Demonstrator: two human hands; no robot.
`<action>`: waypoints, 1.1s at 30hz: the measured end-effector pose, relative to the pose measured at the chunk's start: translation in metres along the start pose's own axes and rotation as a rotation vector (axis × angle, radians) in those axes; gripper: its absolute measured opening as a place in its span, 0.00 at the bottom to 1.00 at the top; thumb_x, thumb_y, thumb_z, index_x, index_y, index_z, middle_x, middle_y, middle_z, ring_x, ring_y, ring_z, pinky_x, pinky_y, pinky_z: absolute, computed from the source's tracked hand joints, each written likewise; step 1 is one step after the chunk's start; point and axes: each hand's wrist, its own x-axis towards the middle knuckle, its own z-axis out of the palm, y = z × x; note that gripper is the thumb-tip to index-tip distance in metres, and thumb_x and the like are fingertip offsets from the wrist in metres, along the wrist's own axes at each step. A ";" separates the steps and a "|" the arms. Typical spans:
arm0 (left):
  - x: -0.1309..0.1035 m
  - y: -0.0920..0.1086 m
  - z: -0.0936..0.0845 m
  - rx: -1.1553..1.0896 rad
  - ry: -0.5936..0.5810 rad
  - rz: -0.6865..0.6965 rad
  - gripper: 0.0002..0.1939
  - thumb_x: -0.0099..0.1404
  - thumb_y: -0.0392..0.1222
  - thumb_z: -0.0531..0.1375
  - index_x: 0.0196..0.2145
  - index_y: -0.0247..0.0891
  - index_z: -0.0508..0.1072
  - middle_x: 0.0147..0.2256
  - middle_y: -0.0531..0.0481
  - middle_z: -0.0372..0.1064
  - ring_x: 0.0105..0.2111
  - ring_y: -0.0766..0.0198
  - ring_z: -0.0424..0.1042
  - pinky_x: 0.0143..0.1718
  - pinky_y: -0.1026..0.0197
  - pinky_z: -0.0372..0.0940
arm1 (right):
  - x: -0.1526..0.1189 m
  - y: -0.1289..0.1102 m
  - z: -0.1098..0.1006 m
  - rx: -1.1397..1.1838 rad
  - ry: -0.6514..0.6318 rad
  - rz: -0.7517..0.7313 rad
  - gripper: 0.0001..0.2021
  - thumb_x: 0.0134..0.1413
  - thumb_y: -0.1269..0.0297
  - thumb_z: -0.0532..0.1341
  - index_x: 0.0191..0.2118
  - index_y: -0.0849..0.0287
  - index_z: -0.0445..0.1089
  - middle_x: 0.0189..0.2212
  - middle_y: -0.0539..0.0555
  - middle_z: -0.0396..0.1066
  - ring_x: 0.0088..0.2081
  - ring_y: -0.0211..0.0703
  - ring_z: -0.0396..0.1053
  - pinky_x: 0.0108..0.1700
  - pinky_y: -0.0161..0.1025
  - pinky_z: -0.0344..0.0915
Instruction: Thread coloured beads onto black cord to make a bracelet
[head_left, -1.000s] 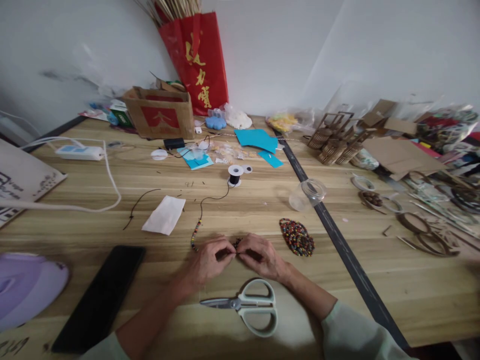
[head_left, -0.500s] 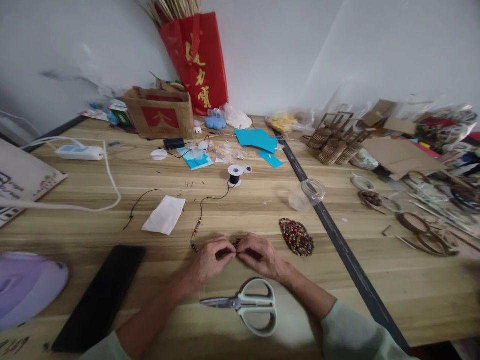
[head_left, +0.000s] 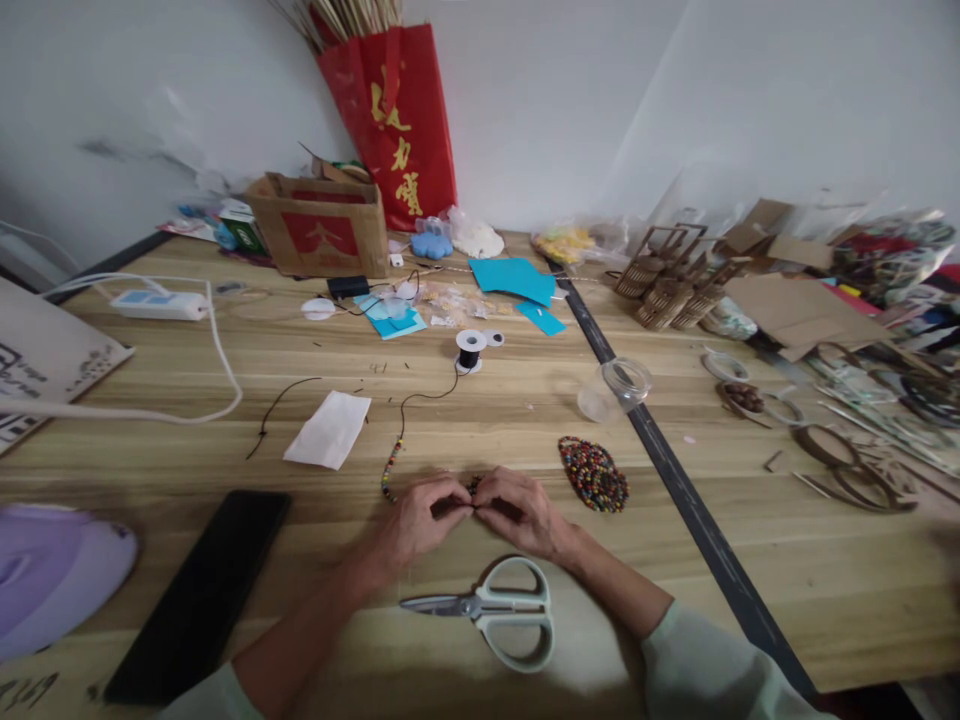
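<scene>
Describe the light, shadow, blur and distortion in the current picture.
Head view: dim, uneven light, with a soft shadow on the table beside the right sleeve. Head view: right-edge clutter looks soft; the left-edge purple object seems stretched. Head view: detail between the left hand and right hand is too small to make out.

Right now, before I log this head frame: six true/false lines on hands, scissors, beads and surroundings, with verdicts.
1. The left hand and right hand meet at the fingertips. True.
2. The scissors point their blades rightward. False: the blades point left.
3. Black cord runs from the spool toward a short bead strand. True.
4. The coiled bead pile lies left of the left hand. False: the pile lies right of the right hand.
5. The white paper rests on the black phone. False: paper and phone lie apart.
6. A white power strip lies left of the spool. True.
</scene>
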 end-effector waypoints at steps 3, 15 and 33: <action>0.000 0.001 0.000 -0.039 -0.003 -0.060 0.06 0.55 0.28 0.62 0.28 0.36 0.74 0.28 0.52 0.75 0.29 0.65 0.73 0.33 0.65 0.68 | 0.001 -0.001 0.000 -0.004 0.005 0.000 0.06 0.63 0.65 0.56 0.36 0.60 0.67 0.30 0.56 0.71 0.34 0.40 0.68 0.36 0.35 0.67; -0.001 0.001 0.001 -0.097 -0.009 -0.108 0.09 0.55 0.27 0.61 0.32 0.37 0.74 0.31 0.52 0.76 0.31 0.65 0.75 0.35 0.65 0.70 | -0.001 0.002 0.000 0.012 -0.013 0.000 0.06 0.63 0.66 0.56 0.39 0.61 0.69 0.33 0.57 0.74 0.36 0.40 0.70 0.38 0.35 0.67; -0.001 0.002 0.000 -0.089 -0.014 -0.085 0.08 0.55 0.28 0.61 0.32 0.37 0.74 0.31 0.51 0.76 0.31 0.65 0.74 0.36 0.65 0.70 | -0.001 0.000 0.000 -0.041 -0.020 0.016 0.08 0.65 0.67 0.52 0.39 0.60 0.68 0.32 0.56 0.71 0.36 0.40 0.69 0.40 0.36 0.68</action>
